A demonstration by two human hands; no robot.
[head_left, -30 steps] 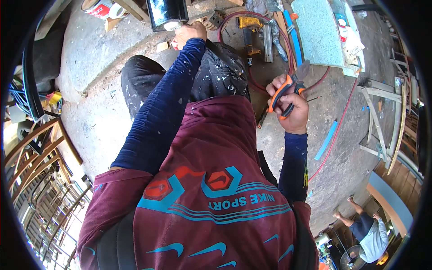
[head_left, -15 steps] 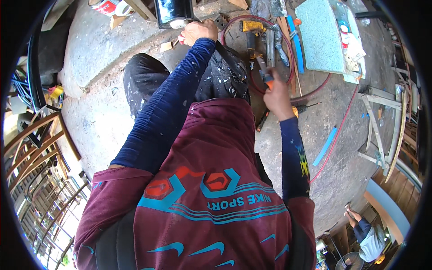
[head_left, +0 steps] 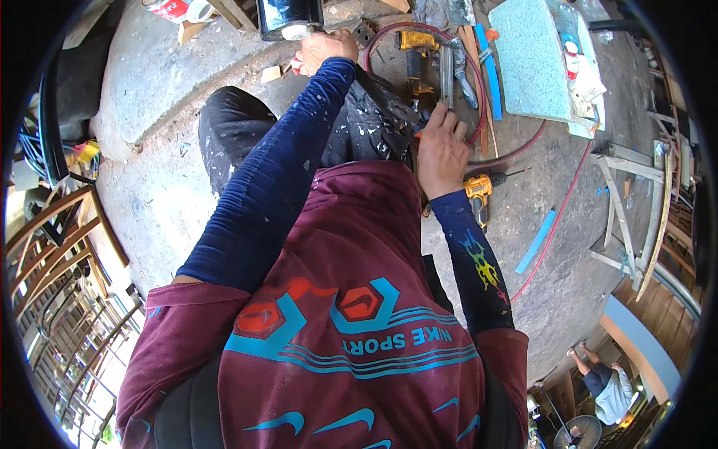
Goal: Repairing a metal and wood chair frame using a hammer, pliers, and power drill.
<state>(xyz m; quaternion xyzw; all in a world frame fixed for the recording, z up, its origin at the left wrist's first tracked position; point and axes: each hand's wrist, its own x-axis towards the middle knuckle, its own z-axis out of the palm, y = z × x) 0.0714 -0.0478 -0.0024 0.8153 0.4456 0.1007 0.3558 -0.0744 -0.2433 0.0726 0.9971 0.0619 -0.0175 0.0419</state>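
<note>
My left hand (head_left: 327, 51) is closed at the white end of a glossy black cylinder (head_left: 290, 15); the red thing at its fingertips is unclear. My right hand (head_left: 441, 150) is lowered beside my paint-spattered trousers, fingers curled over the orange-and-black pliers (head_left: 420, 135), mostly hidden under it. Above it lie a yellow-black power tool (head_left: 416, 42), a metal bar (head_left: 447, 71) and a grey glove-like item (head_left: 464, 81). A yellow cordless drill (head_left: 477, 191) lies just right of my right wrist.
A speckled pale board (head_left: 531, 63) with a bottle lies upper right, near a red hose (head_left: 516, 153) and blue strips (head_left: 535, 241). A wooden stand (head_left: 628, 172) is right, curved frames (head_left: 56, 213) left. Another person (head_left: 609, 393) is at lower right, near a fan (head_left: 580, 430).
My right hand has moved inward and down with the pliers, uncovering the cordless drill. My left hand and the black cylinder have shifted slightly right and up.
</note>
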